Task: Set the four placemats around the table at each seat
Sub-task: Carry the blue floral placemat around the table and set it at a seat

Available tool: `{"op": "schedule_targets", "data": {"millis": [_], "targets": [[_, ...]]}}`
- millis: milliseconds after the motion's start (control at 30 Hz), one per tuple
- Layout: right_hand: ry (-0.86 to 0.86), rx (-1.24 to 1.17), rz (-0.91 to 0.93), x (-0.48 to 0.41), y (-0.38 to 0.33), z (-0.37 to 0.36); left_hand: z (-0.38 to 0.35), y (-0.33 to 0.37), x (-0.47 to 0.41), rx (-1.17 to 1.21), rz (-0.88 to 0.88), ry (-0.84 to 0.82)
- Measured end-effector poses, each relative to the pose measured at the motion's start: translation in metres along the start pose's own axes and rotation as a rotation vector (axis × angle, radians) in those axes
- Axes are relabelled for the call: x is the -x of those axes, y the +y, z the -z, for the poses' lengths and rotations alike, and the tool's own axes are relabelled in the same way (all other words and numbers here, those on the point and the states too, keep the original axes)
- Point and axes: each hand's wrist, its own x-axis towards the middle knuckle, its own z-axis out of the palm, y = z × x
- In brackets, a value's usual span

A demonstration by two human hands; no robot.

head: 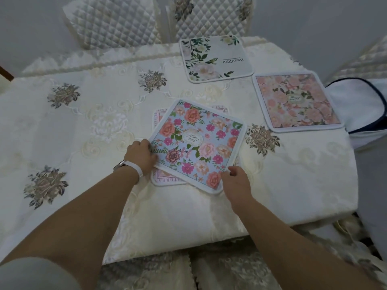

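A blue floral placemat (199, 143) lies turned at an angle on top of a white placemat with pink lettering (165, 180), which mostly hides under it. My left hand (141, 155) grips the blue mat's left corner. My right hand (236, 181) pinches its near corner. A white placemat with green leaves (215, 58) lies at the far edge before a chair. A pink blossom placemat (295, 101) lies at the right side of the table.
The table wears a cream embroidered cloth (83, 126). Two quilted chairs (113, 21) stand at the far side. A white bag with dark trim (364, 109) sits at the right edge. Patterned chair seats show below the near edge.
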Motion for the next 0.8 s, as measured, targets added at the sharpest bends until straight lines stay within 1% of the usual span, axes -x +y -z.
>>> {"op": "schedule_targets", "data": {"millis": [100, 200, 267, 333, 433, 567, 700, 800], "targets": [[-0.017, -0.102, -0.044, -0.005, 0.001, 0.003, -0.002, 0.001, 0.001, 0.066, 0.043, 0.025], [-0.043, -0.167, -0.087, -0.008, -0.002, 0.004, -0.004, -0.001, 0.007, 0.101, -0.019, 0.065], [-0.056, -0.180, -0.083, -0.008, -0.003, 0.006, -0.004, 0.000, 0.014, 0.155, -0.020, 0.089], [-0.074, -0.227, -0.093, -0.008, -0.002, 0.008, -0.006, 0.002, 0.029, 0.246, 0.031, 0.113], [-0.048, -0.294, -0.116, -0.009, 0.003, 0.012, -0.016, 0.006, 0.063, 0.430, 0.132, 0.168], [-0.013, -0.446, -0.171, -0.005, 0.006, 0.020, -0.042, 0.017, 0.115, 0.654, 0.221, 0.162], [0.040, -0.473, -0.175, 0.002, 0.016, 0.020, -0.068, 0.035, 0.161, 0.750, 0.230, 0.146], [0.001, -0.504, -0.139, 0.013, 0.021, 0.015, -0.081, 0.052, 0.189, 0.804, 0.278, 0.141]]}}
